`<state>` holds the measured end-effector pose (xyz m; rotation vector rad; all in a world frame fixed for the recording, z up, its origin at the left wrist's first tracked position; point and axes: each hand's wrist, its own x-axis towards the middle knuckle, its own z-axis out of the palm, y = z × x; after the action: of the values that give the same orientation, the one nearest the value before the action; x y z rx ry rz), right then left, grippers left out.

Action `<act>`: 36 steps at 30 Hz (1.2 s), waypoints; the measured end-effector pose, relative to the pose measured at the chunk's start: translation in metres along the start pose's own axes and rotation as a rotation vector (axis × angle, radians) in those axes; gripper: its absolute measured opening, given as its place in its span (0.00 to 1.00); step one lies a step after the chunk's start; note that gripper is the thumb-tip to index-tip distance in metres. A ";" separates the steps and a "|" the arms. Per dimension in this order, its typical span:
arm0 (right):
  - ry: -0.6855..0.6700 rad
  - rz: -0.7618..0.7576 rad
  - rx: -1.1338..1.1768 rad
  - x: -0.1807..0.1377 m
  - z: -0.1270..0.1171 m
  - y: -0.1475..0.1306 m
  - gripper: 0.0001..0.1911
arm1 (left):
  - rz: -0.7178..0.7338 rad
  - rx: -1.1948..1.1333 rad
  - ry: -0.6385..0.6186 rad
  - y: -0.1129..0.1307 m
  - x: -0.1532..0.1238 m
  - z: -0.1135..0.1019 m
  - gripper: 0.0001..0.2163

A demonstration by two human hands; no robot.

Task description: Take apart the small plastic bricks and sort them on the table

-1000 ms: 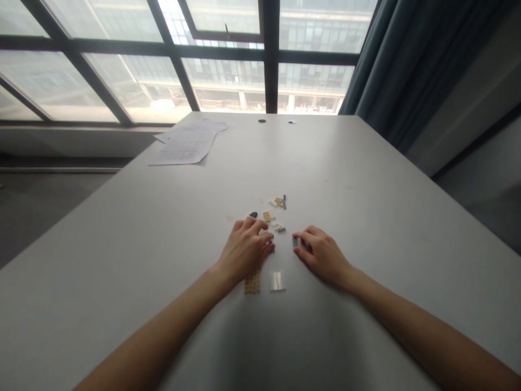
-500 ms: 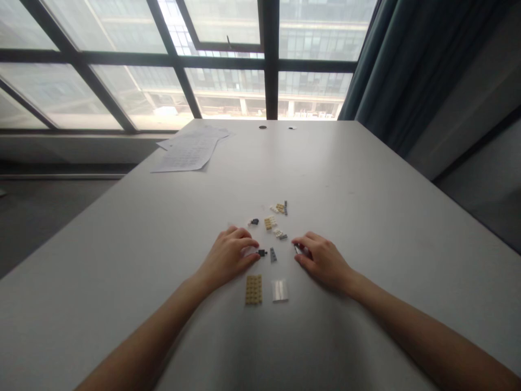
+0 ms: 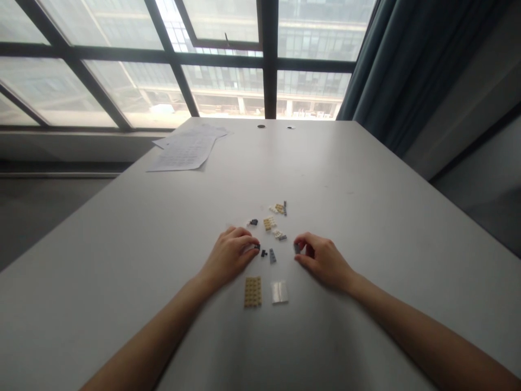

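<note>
My left hand (image 3: 233, 250) pinches a small black brick (image 3: 257, 247) between thumb and fingertips. Just right of it on the table lie a small black piece (image 3: 264, 253) and a grey wedge plate (image 3: 272, 256). My right hand (image 3: 321, 254) has thumb and fingers closed on a small grey brick (image 3: 297, 248). Nearer to me are a tan studded plate (image 3: 253, 292) and a clear plastic bag (image 3: 279, 292). Beyond the hands sit a tan and white group of bricks (image 3: 269, 223), white and grey pieces (image 3: 279, 235) and a dark piece (image 3: 253, 222).
Farther back lies another cluster of white, tan and grey bricks (image 3: 279, 208). Printed papers (image 3: 185, 149) rest at the far left of the white table (image 3: 325, 179). Windows stand behind it, and a blue curtain (image 3: 402, 70) hangs at the right.
The black brick in my left fingers has come away from the small black piece, which now lies apart on the table. The grey brick in my right fingers has turned, showing more of its face.
</note>
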<state>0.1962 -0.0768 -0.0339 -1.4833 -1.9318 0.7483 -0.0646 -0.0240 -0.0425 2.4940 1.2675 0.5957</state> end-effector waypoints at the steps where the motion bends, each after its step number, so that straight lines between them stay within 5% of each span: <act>1: 0.002 0.011 0.006 0.000 0.000 0.000 0.10 | -0.005 -0.010 0.008 0.000 0.000 0.000 0.07; 6: 0.002 0.068 0.142 -0.002 0.001 -0.006 0.13 | 0.095 -0.059 0.131 0.021 -0.002 -0.002 0.11; 12: -0.141 0.000 0.695 -0.011 0.008 -0.028 0.10 | 0.393 -0.089 0.294 0.059 0.000 -0.004 0.09; 17: -0.086 0.068 0.883 -0.015 0.017 -0.032 0.07 | 0.470 -0.082 0.351 0.060 -0.004 -0.003 0.12; 23: -0.026 0.067 0.836 -0.017 0.017 -0.031 0.06 | 0.496 -0.100 0.351 0.057 -0.007 -0.004 0.08; 29: 0.120 -0.133 0.466 -0.024 0.015 -0.033 0.06 | 0.450 -0.069 0.292 0.059 -0.007 -0.004 0.01; 36: 0.188 -0.146 0.321 -0.025 0.016 -0.029 0.09 | 0.470 -0.046 0.220 0.062 -0.006 -0.004 0.10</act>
<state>0.1708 -0.1094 -0.0262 -1.1616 -1.6679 0.7810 -0.0261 -0.0643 -0.0137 2.7574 0.7081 1.0158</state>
